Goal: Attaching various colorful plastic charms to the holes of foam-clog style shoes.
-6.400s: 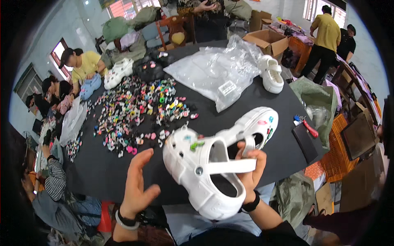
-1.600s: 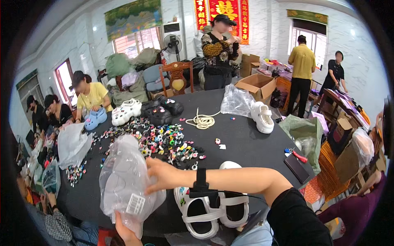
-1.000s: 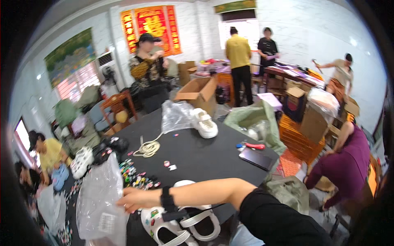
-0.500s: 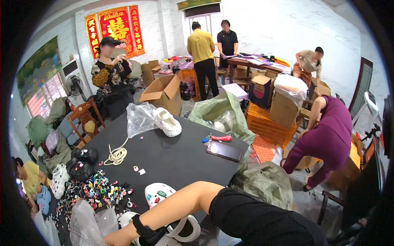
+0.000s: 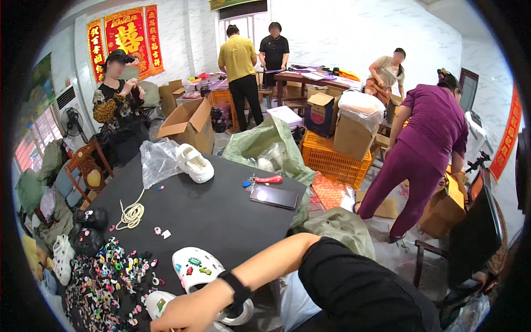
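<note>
White clog half hidden behind right hand; grip unclear.

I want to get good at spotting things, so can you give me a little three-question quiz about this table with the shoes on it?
1. True or false: the plain white clog at the far end of the black table lies right beside a clear plastic bag.
2. Which thing lies nearest the person's right hand? A) the coiled rope B) the white clog with charms C) the dark flat phone
3. What is heaped on the table's near left part?

Key
1. True.
2. B.
3. A pile of small colourful charms.
</note>
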Demonstrator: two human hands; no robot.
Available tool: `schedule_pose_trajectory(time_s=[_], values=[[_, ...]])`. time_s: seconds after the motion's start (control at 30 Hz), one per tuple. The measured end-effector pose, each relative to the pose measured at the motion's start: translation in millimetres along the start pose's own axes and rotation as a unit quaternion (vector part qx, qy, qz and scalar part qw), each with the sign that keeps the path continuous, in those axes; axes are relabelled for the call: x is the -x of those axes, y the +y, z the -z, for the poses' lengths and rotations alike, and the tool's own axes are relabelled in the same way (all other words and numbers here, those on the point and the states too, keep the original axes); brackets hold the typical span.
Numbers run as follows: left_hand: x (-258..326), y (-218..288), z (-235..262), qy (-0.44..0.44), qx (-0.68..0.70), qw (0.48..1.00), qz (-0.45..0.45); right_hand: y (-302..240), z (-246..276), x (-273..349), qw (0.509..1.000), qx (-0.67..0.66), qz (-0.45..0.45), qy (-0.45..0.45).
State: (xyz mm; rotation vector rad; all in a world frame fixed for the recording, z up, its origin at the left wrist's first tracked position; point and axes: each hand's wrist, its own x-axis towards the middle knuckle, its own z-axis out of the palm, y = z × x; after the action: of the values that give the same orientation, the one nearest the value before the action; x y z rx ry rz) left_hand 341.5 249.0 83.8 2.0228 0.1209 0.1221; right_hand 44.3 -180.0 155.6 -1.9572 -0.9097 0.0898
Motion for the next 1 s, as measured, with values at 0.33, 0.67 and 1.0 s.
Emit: schedule_pose_trajectory(time_s=[0.33, 0.67, 1.0], values=[[-142, 16, -153, -0.103, 0.017, 0.993, -0.055, -6, 11, 123, 0.983, -0.094, -0.082, 0.136], [-182, -11, -210, -0.107, 0.006, 0.991, -0.077, -13, -12, 166, 0.959, -0.139, -0.157, 0.192], [-8, -310, 248, 0.153, -0.268, 0.951, -0.001, -7, -7, 177, 0.946, -0.102, -0.199, 0.237]])
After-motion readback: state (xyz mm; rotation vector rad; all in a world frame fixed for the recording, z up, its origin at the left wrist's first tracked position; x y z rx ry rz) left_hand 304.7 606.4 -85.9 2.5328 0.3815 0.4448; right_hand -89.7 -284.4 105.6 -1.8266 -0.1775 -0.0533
